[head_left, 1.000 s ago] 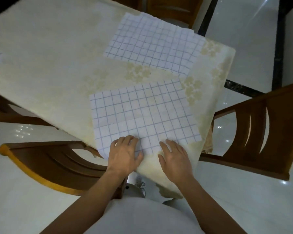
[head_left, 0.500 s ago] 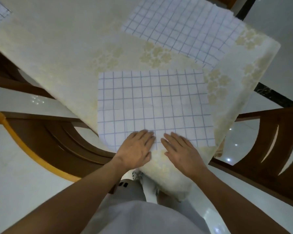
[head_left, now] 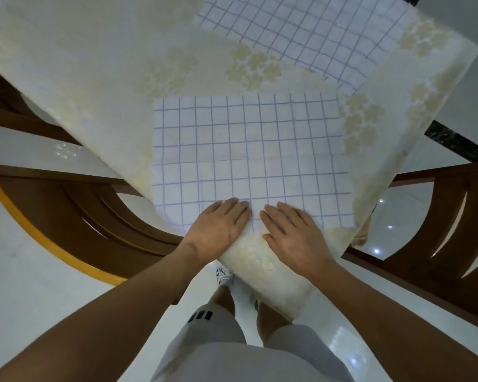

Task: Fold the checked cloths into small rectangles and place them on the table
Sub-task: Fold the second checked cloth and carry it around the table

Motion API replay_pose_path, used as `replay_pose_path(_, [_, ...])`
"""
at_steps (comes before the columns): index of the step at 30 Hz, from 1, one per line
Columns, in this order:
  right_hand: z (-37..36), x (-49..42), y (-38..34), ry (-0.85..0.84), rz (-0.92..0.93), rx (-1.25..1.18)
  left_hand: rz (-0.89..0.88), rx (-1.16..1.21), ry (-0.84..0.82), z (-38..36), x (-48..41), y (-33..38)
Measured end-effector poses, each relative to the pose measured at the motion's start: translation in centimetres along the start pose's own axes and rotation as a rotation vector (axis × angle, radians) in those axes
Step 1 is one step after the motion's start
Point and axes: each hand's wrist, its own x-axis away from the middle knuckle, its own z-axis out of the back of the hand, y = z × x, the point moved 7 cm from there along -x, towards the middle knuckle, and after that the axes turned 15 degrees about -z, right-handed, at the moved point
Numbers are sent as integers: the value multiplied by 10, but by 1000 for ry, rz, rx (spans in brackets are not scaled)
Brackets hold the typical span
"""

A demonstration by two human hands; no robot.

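A white cloth with a blue check [head_left: 249,150] lies flat at the near corner of the table [head_left: 94,64], which wears a cream flowered cover. A faint crease runs across its middle. My left hand [head_left: 218,227] and my right hand [head_left: 290,230] both rest palm down, fingers straight, on the cloth's near edge, side by side and almost touching. A second checked cloth [head_left: 312,31] lies spread out farther back, toward the far right corner.
A wooden chair [head_left: 66,210] stands to my left under the table edge, and another wooden chair [head_left: 439,230] stands to the right. The table cover hangs down over the near corner. Below is a glossy white floor.
The view has come closer and tipped down over the near cloth. My left hand's fingers went from curled at the cloth's edge to flat, and both hands drew together.
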Motion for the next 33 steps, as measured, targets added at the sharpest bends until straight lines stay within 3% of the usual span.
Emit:
replay_pose_path(7, [1, -3, 9, 51, -19, -31, -31, 191, 100, 3, 15, -18])
replay_pose_path(19, [5, 11, 46, 128, -37, -119, 34, 252, -112, -4, 67, -50])
replay_pose_path(25, [7, 17, 48, 139, -25, -170, -54, 244, 6, 6, 51, -33])
replay_pose_path(33, [-8, 21, 68, 87, -2, -151, -10, 313, -105, 2, 68, -36])
